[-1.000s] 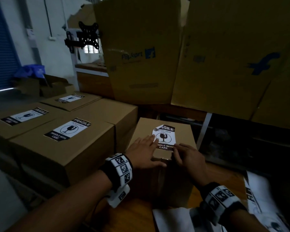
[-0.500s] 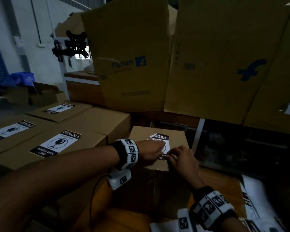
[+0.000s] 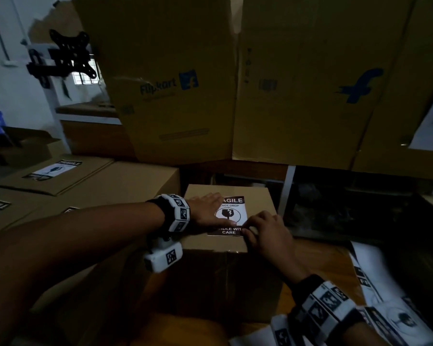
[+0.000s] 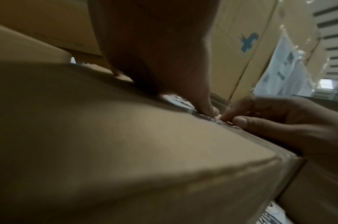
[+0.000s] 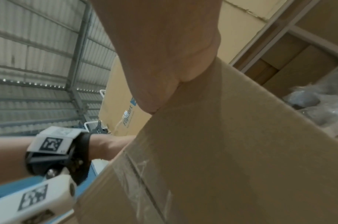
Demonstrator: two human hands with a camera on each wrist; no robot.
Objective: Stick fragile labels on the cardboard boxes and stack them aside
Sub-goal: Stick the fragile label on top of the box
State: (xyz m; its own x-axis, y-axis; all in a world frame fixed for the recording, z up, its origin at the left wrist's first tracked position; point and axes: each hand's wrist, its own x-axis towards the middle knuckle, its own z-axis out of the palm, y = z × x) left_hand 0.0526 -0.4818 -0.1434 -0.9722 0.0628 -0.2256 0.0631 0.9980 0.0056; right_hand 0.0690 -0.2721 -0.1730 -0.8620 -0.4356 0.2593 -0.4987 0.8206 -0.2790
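Observation:
A small brown cardboard box (image 3: 256, 196) stands in front of me on the wooden table. A white and black fragile label (image 3: 231, 215) lies flat on its top. My left hand (image 3: 214, 209) lies flat across the label's left side with fingers straight, and its thumb (image 4: 208, 109) presses down on the label (image 4: 181, 101). My right hand (image 3: 259, 227) sits at the label's lower right corner with fingers curled, fingertip and thumb (image 4: 239, 122) pinched together at the label's edge. The right wrist view shows only my palm against the box's taped side (image 5: 212, 151).
Several closed boxes with fragile labels (image 3: 49, 169) are packed at the left, level with this box. Two tall Flipkart cartons (image 3: 175, 83) (image 3: 335, 91) lean close behind. Loose label sheets (image 3: 390, 303) lie on the wooden table (image 3: 320, 253) at the lower right. A black metal bracket (image 3: 60, 58) hangs at far left.
The label's top was lifted off the box a second ago; now it lies flat. My left hand slid right onto the label. My right hand stayed at its lower right corner.

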